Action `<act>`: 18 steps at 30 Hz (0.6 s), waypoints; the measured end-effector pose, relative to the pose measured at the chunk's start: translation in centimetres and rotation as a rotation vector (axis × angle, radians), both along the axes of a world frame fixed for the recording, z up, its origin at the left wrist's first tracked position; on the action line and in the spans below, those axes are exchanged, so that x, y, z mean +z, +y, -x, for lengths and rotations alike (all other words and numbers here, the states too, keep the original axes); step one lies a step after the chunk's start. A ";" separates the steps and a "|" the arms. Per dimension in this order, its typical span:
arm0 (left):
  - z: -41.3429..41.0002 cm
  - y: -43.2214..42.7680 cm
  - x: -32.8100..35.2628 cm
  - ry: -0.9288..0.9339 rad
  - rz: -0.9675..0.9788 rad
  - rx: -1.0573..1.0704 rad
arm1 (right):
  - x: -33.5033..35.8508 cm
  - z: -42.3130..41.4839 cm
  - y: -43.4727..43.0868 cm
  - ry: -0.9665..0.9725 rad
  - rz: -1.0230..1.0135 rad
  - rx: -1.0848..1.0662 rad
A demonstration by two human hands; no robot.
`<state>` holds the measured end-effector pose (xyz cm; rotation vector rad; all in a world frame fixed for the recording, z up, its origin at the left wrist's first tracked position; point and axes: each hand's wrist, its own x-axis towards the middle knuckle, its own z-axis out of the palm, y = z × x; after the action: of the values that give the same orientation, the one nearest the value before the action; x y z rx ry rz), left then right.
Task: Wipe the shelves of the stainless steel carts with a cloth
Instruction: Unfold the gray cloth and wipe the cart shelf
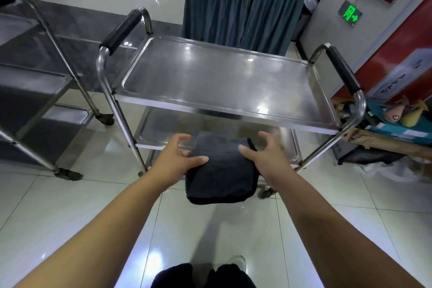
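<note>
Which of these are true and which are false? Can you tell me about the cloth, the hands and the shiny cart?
1. The cloth is dark grey. True.
2. Both hands hold the cloth. True: the left hand and right hand grip its sides.
3. The cart's top shelf has plates on it. False: nothing lies on it.
4. The cart handles have black grips. True.
5. The cloth lies flat on the top shelf. False: it is held folded in front of the cart, lower than the top shelf.
</note>
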<state>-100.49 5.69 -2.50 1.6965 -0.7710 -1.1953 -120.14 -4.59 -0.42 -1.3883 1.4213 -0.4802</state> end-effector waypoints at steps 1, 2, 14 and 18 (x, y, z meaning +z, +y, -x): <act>0.1 0.0 -0.6 0.000 0.000 -0.024 | -0.6 0.1 0.2 0.044 -0.016 0.053; 0.2 0.1 -1.1 -0.055 -0.011 -0.067 | -1.3 0.2 0.5 0.104 -0.005 0.130; 0.0 -1.9 -5.8 -0.635 -0.148 -0.146 | -7.7 -1.8 -2.7 0.524 0.220 0.767; -2.5 -2.8 -8.4 -0.505 -0.176 0.006 | -10.3 -3.8 -4.7 0.293 0.045 0.686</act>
<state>-97.99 2.90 -10.88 2.1852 -0.9787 -0.8518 -116.37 -9.25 -10.73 -1.9206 1.0563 0.1431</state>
